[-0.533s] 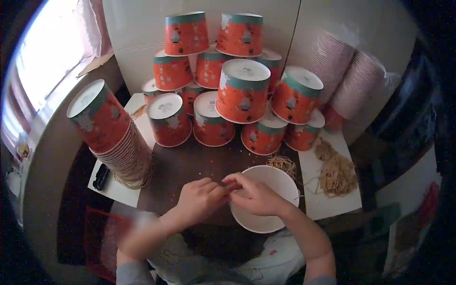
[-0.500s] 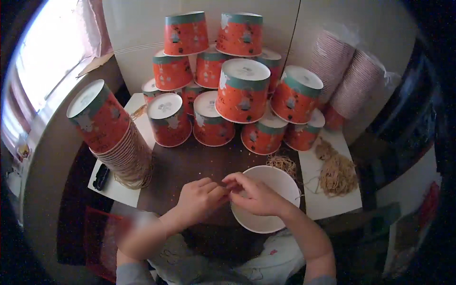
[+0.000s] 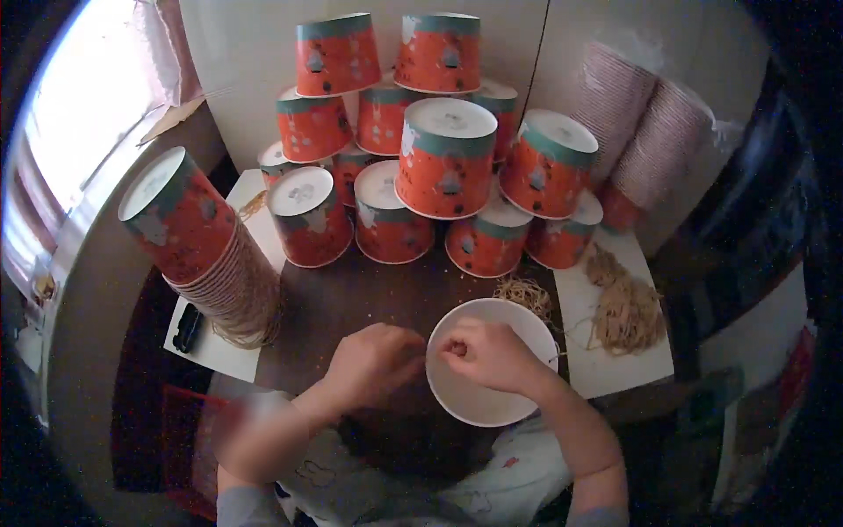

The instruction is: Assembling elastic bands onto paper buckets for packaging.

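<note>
My left hand is just left of a white-lined paper bucket, its fingers bent together and pointing at the rim. Over the bucket's mouth is my right hand, fingers curled in and thumb pressed to them. A small gap separates the two hands. Whatever either hand may pinch is too small or hidden to make out. The bucket stands mouth up, close to me, and a thin strand sticks out past its right rim. Behind it lies a small tangle of tan twine.
Orange-and-green paper buckets are piled upside down at the back. A nested bucket stack leans at left beside a black object. Tan twine bundles lie on the right white board. Two tall wrapped stacks stand behind.
The hands have drawn apart from where they met at the bucket's left rim. My right hand has moved right over the bucket and curled; my left has shifted only slightly.
</note>
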Tool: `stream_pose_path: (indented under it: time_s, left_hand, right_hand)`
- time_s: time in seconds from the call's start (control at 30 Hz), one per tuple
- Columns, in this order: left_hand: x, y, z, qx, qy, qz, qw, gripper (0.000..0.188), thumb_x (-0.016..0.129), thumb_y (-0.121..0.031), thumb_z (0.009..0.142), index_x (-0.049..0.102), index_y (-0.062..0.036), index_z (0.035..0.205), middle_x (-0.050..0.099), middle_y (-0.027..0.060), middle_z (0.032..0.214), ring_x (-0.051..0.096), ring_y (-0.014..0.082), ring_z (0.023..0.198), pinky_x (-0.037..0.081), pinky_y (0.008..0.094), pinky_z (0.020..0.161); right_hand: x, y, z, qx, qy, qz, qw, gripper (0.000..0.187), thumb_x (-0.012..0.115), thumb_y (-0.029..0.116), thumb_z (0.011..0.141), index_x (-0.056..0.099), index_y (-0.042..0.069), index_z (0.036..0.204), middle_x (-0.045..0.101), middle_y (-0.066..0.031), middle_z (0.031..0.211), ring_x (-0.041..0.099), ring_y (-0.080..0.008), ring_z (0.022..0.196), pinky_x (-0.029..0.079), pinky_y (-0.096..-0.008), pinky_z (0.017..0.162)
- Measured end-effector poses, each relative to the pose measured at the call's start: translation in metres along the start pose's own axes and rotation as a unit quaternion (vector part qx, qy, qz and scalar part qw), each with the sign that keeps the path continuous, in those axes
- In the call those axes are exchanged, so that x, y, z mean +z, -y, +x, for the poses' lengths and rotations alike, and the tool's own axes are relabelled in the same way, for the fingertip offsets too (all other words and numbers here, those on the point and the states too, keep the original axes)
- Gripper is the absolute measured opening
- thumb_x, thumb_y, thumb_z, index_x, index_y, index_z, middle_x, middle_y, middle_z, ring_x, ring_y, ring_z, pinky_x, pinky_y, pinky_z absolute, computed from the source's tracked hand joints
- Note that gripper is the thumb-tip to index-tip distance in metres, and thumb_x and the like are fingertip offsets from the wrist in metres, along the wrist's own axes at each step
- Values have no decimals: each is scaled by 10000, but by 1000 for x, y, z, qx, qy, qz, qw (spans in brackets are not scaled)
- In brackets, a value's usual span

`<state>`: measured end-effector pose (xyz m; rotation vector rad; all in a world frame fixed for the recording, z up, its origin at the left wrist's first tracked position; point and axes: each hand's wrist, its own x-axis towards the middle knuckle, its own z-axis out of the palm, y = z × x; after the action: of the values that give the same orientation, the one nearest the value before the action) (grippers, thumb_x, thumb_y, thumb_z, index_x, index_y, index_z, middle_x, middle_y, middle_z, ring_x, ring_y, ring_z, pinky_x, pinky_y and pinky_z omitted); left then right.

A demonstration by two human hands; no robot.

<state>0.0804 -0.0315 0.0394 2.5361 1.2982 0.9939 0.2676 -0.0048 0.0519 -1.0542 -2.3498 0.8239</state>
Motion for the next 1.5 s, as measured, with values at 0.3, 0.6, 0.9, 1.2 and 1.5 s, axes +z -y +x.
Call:
stream_pose_path:
  time_s: [0.3, 0.6, 0.9, 1.2, 1.5]
  left_hand:
    - [9, 9, -8, -230, 166, -225, 932, 213, 582, -160, 731, 576, -46, 911, 613, 129, 790, 614, 242, 707, 488, 313, 641]
    - [11, 7, -8, -201, 163, -227, 939, 216, 587, -138, 720, 575, -24, 903, 613, 136, 772, 616, 229, 710, 490, 306, 638]
    - [17, 8, -9, -193, 152, -229, 942, 218, 587, -130, 718, 575, -20, 906, 613, 134, 773, 617, 218, 703, 487, 300, 629]
    - [17, 9, -11, -205, 155, -226, 940, 210, 586, -140, 716, 579, -28, 894, 610, 136, 768, 614, 235, 699, 484, 307, 623]
    - [24, 13, -14, -180, 122, -224, 950, 180, 583, -126, 713, 578, -28, 864, 605, 140, 752, 613, 237, 689, 482, 311, 614]
  right_hand:
    - [9, -12, -2, 8, 10, -69, 998, 129, 580, 154, 688, 595, 50, 763, 552, -93, 714, 566, -217, 649, 452, -312, 588]
    - [15, -16, 0, -3, 2, -48, 999, 130, 580, 157, 692, 597, 52, 766, 555, -92, 712, 566, -218, 649, 454, -313, 597]
    - [14, -15, 0, 11, -3, -51, 999, 122, 579, 160, 695, 600, 60, 762, 557, -94, 720, 564, -228, 658, 453, -321, 605]
    - [18, -15, 0, 22, -6, -58, 998, 116, 576, 155, 698, 602, 59, 759, 560, -99, 714, 566, -233, 661, 455, -325, 606]
    - [18, -14, 1, -11, 8, -56, 998, 132, 565, 172, 713, 604, 56, 760, 569, -93, 722, 569, -234, 660, 454, -330, 615]
